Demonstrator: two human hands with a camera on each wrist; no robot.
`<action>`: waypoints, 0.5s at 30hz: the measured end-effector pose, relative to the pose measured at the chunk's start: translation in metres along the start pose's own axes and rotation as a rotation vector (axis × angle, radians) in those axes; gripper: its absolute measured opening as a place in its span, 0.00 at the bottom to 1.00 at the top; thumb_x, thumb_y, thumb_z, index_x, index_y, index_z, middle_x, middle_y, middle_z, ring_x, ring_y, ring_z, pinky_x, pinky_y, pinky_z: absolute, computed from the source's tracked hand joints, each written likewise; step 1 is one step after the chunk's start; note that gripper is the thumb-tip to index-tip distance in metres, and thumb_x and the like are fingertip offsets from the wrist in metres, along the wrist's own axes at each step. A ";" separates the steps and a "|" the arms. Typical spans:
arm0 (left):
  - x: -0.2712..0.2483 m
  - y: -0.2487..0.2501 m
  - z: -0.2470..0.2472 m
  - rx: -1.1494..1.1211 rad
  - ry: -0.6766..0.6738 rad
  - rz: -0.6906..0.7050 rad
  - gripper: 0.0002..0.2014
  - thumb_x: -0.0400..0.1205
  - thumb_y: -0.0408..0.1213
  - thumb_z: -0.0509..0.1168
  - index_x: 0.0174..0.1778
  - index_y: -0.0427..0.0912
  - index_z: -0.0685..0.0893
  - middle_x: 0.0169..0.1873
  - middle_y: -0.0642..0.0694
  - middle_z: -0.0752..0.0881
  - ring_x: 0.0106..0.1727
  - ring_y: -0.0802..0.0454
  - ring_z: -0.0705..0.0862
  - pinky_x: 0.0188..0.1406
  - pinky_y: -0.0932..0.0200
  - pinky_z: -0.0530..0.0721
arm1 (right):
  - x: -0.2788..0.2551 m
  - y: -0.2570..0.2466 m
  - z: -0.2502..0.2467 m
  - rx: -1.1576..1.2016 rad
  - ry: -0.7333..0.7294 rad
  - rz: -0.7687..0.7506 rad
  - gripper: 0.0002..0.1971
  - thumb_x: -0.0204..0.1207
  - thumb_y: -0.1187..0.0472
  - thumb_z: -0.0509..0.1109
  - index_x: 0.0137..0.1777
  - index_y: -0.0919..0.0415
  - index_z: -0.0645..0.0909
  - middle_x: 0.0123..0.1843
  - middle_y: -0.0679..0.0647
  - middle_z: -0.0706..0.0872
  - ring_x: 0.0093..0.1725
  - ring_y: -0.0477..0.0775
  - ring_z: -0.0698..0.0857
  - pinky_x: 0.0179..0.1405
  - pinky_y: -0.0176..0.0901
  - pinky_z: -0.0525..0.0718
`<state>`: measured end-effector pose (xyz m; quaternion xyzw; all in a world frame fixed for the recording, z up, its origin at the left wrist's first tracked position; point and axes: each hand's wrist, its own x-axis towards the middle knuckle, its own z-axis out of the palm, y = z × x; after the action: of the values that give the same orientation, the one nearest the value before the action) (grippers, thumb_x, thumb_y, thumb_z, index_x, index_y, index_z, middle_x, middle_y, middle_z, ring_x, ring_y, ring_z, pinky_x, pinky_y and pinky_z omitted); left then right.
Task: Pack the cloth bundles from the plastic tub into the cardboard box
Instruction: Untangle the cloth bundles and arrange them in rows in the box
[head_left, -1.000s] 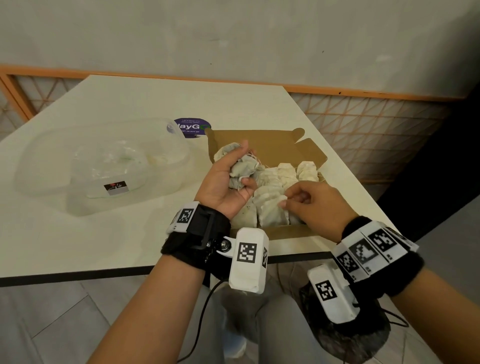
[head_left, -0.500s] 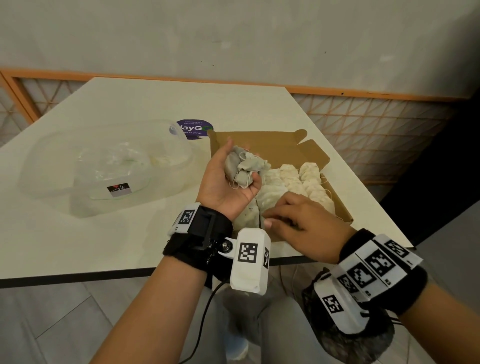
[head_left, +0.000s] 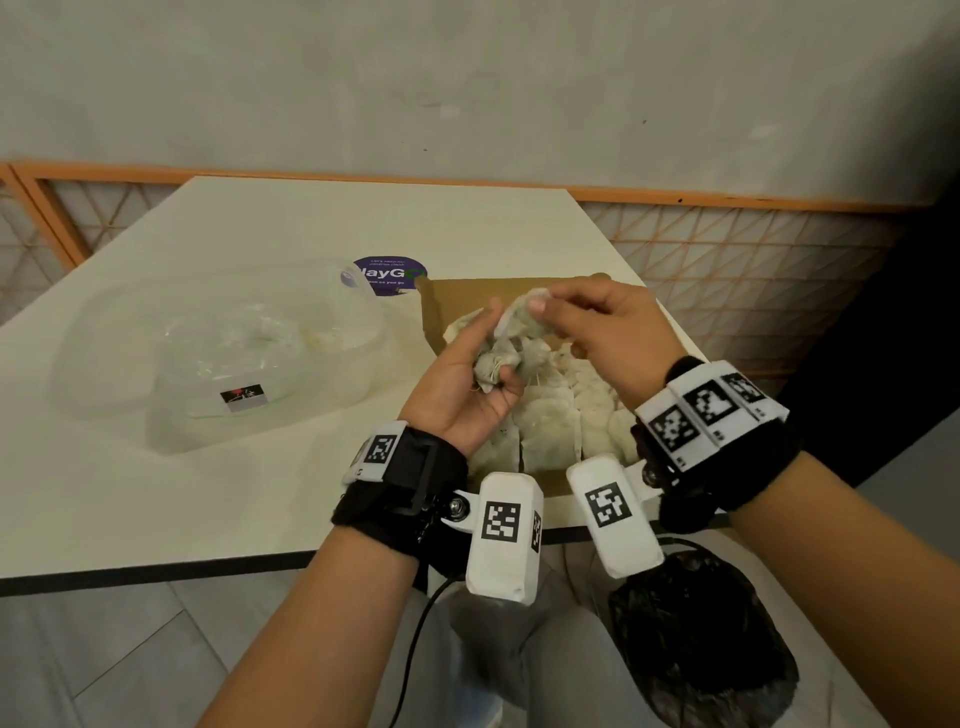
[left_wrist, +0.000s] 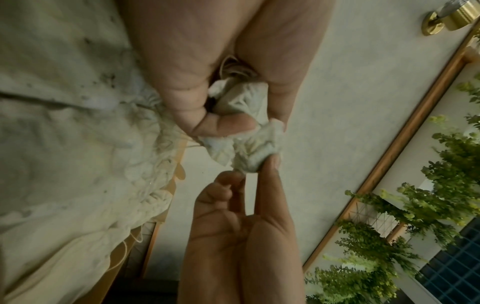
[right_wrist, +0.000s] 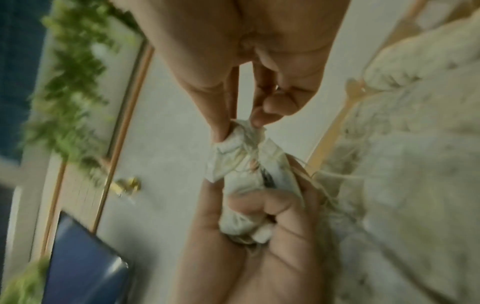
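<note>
A crumpled pale cloth bundle (head_left: 506, 345) sits in my left hand (head_left: 493, 358), which grips its lower half above the cardboard box (head_left: 457, 299). My right hand (head_left: 535, 306) pinches the bundle's upper end between thumb and forefinger. The left wrist view shows the bundle (left_wrist: 246, 152) stretched between the curled left fingers and the right hand's fingertips (left_wrist: 270, 164). In the blurred right wrist view the same pinch (right_wrist: 241, 127) is seen. Several packed bundles (head_left: 550, 421) fill the box in rows. The clear plastic tub (head_left: 104, 364) stands to the left.
Crumpled clear plastic (head_left: 234, 343) lies inside the tub. A round purple sticker (head_left: 389, 275) is on the table behind the box. The box sits at the table's near right corner (head_left: 566, 530). A dark bag (head_left: 701, 649) lies on the floor below.
My right hand has risen from the bundles at the box's front and now pinches the top of the bundle in my left hand. The left hand has kept hold and lifted slightly.
</note>
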<state>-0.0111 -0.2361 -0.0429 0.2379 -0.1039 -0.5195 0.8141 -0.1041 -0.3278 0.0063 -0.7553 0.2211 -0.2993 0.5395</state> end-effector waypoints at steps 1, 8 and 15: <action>0.000 0.000 0.001 -0.005 0.009 0.014 0.11 0.75 0.41 0.67 0.50 0.41 0.83 0.39 0.47 0.86 0.33 0.58 0.83 0.18 0.73 0.76 | 0.000 0.000 -0.002 0.131 0.012 0.057 0.07 0.73 0.61 0.74 0.35 0.51 0.85 0.30 0.43 0.85 0.31 0.40 0.82 0.33 0.32 0.80; -0.003 -0.001 0.001 0.098 -0.017 0.030 0.11 0.73 0.40 0.68 0.49 0.41 0.85 0.41 0.48 0.86 0.33 0.60 0.82 0.17 0.74 0.72 | -0.006 0.005 -0.007 0.581 -0.031 0.273 0.04 0.77 0.67 0.68 0.40 0.64 0.80 0.30 0.57 0.88 0.33 0.51 0.89 0.35 0.36 0.88; 0.001 -0.006 0.000 0.284 0.098 0.067 0.06 0.66 0.31 0.71 0.38 0.40 0.87 0.32 0.47 0.85 0.25 0.60 0.78 0.13 0.73 0.66 | -0.003 0.006 -0.016 -0.212 -0.053 -0.005 0.22 0.67 0.53 0.77 0.61 0.51 0.77 0.49 0.45 0.84 0.45 0.41 0.83 0.46 0.32 0.81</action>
<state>-0.0153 -0.2386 -0.0458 0.3721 -0.1446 -0.4600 0.7931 -0.1178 -0.3387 0.0043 -0.8165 0.2351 -0.2554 0.4614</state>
